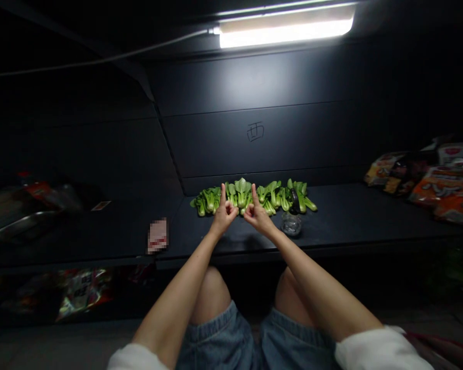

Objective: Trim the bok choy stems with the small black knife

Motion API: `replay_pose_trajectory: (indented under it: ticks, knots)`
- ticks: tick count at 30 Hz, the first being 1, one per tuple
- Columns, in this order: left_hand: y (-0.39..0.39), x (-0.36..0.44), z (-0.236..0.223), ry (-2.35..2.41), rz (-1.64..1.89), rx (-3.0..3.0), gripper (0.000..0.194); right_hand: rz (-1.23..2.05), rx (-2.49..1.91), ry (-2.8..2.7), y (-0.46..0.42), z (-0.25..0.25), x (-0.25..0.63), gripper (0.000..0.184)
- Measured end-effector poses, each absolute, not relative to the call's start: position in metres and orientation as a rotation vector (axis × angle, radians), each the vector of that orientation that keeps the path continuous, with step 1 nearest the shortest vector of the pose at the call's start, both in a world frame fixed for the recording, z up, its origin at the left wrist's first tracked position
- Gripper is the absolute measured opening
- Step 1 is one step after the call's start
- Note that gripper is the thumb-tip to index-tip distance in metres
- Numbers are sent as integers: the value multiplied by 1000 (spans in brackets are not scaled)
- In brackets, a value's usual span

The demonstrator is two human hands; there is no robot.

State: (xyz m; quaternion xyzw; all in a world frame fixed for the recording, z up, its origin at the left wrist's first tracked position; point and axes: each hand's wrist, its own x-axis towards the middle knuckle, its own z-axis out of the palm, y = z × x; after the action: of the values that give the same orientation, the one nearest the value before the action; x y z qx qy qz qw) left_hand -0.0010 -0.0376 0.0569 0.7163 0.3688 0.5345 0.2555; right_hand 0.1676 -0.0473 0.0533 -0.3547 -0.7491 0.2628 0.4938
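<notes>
Both hands are held up side by side over the dark shelf [332, 221], in front of a row of bok choy [241, 192]. My left hand [225, 213] points its index finger straight up, the other fingers curled in, and holds nothing. The same gesture shows in my right hand [256, 213], a small gap from the left, also holding nothing. Behind the hands, the green bunches lie along the back of the shelf. A black ring-shaped thing [294, 200] rests against the bok choy at the right. Before it sits a clear, shiny roundish thing [291, 224], its kind unclear.
Snack bags [447, 180] are piled at the right end. At the left are a blurred metal tray [23, 223], a card [101, 205] and a pixelated packet [157, 236]. More bags [83, 290] lie on a lower shelf. A lit tube lamp [287, 31] hangs above.
</notes>
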Motion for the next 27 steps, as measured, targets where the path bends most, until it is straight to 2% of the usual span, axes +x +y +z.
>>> replay_pose_trajectory:
  ticks: [3, 8, 12, 16, 18, 19, 23, 27]
  knots:
    - [-33, -5, 33, 1022, 1259, 1853, 100, 857, -978, -1759, -33, 35, 171, 108]
    - [-32, -8, 16, 1012, 1229, 1748, 94, 1015, -881, -1647, -24, 23, 179, 101]
    - [-32, -8, 24, 997, 1237, 1703, 88, 1005, -920, -1648, -24, 26, 179, 85]
    - [-31, -9, 38, 1028, 1217, 1603, 73, 918, -1029, -1614, -26, 41, 177, 50]
    - [-32, -11, 47, 1005, 1180, 1566, 56, 920, -989, -1618, -31, 54, 176, 54]
    - [-32, -12, 52, 979, 1180, 1545, 55, 928, -972, -1624, -34, 62, 176, 57]
    - [-37, -15, 71, 830, 1141, 1392, 76, 1081, -874, -1641, -47, 87, 175, 70]
    - [-43, -18, 92, 555, 1102, 1232, 79, 1404, -785, -1622, -54, 104, 176, 78]
